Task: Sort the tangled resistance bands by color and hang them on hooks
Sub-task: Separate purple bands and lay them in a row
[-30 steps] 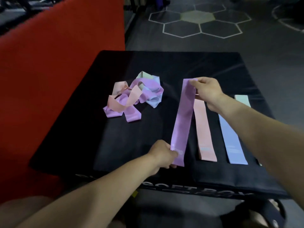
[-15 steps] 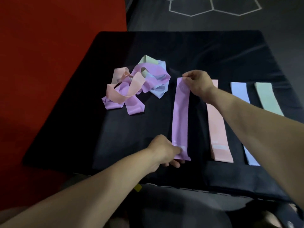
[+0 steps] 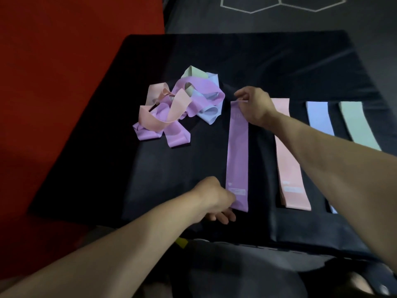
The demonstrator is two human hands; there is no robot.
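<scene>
1. The left hand (image 3: 211, 197) pinches the near end of a purple band (image 3: 237, 155), fingers curled around its lower corner.
2. The right hand (image 3: 254, 106) pinches the far end of the same band, so the strip lies stretched straight between the two hands on the black padded box (image 3: 279, 61).
3. Just to the right of the right hand's wrist lies a flat pink band (image 3: 291, 168) — partly crossed by the forearm.
4. Further right of that arm lie a blue band (image 3: 319, 117) and a pale green band (image 3: 355, 121), side by side but apart.
5. To the left of the right hand, near its knuckles, sits the tangled pile (image 3: 178, 108) — purple, peach, blue and green loops wound together.
</scene>
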